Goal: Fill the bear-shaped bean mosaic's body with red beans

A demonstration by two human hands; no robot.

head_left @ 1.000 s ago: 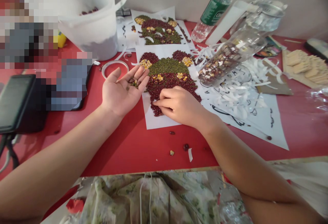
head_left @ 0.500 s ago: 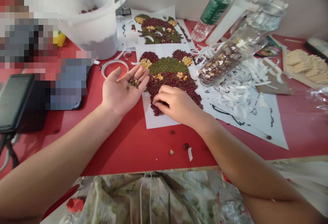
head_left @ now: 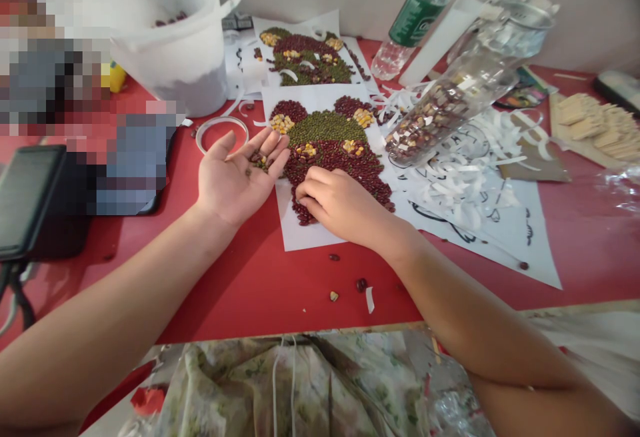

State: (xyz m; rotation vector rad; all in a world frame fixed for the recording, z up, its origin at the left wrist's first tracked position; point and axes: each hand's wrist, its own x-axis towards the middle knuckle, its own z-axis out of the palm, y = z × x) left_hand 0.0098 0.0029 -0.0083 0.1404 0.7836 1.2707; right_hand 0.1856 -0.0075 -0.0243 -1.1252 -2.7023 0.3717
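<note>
My left hand (head_left: 235,177) lies palm up beside a white sheet (head_left: 295,237), fingers spread, with a few small beans (head_left: 259,160) resting on the fingers. On the sheet is a bear picture (head_left: 330,147) made of red beans, green beans and corn kernels. My right hand (head_left: 340,202) rests knuckles up on the lower part of that picture, fingers curled and pinched at the red beans; whatever the fingertips hold is hidden. A second bean picture (head_left: 307,57) lies further back.
A white bucket (head_left: 165,44) stands at back left, a clear ring (head_left: 220,130) beside it. A tilted plastic bottle (head_left: 450,104) of beans and paper bits, a green-labelled bottle (head_left: 415,20), paper scraps (head_left: 465,184), a phone (head_left: 30,197) and loose beans (head_left: 360,284) are about.
My right hand has crept slightly left and up over the red beans, fingers curling tighter. My left hand has stayed put with the beans on it.
</note>
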